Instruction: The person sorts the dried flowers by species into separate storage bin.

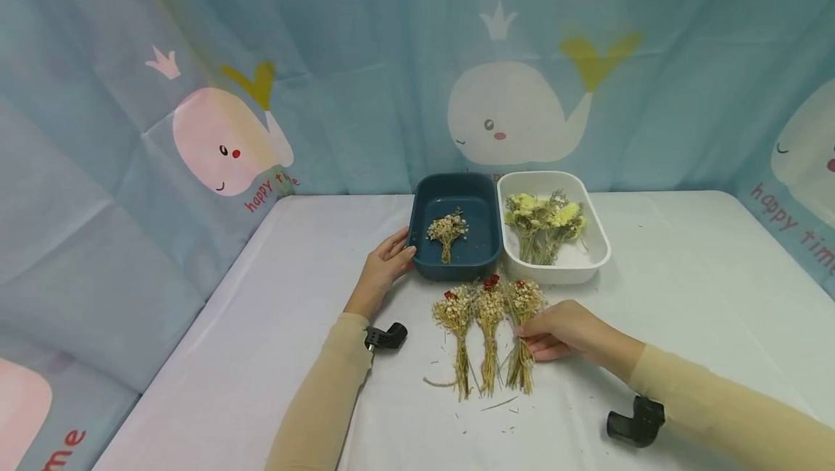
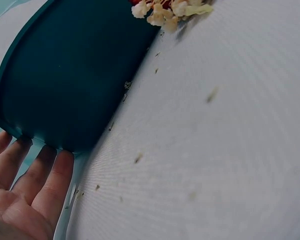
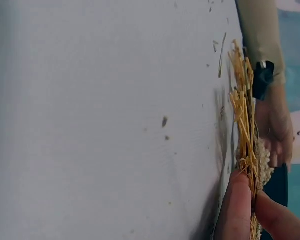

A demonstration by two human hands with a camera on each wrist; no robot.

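Note:
My left hand (image 1: 385, 264) rests its fairly straight fingers (image 2: 52, 185) against the outer left side of a dark blue bin (image 1: 485, 199). Inside that bin lies one small dried flower bunch (image 1: 446, 232). On the white cloth in front, three tied bunches lie side by side: a left bunch (image 1: 454, 311), a middle bunch (image 1: 491, 311) with a red bloom, and a right bunch (image 1: 524, 301). With thumb and finger, my right hand (image 1: 566, 330) pinches the right bunch at its tied stems (image 3: 247, 130).
Beside the blue bin stands a white bin (image 1: 587, 261) holding yellow dried flowers (image 1: 548, 221). Loose stem bits (image 1: 499, 404) and a piece of twine (image 1: 439, 383) lie on the white tablecloth (image 1: 685, 261). A whale-print curtain (image 1: 365, 94) hangs behind.

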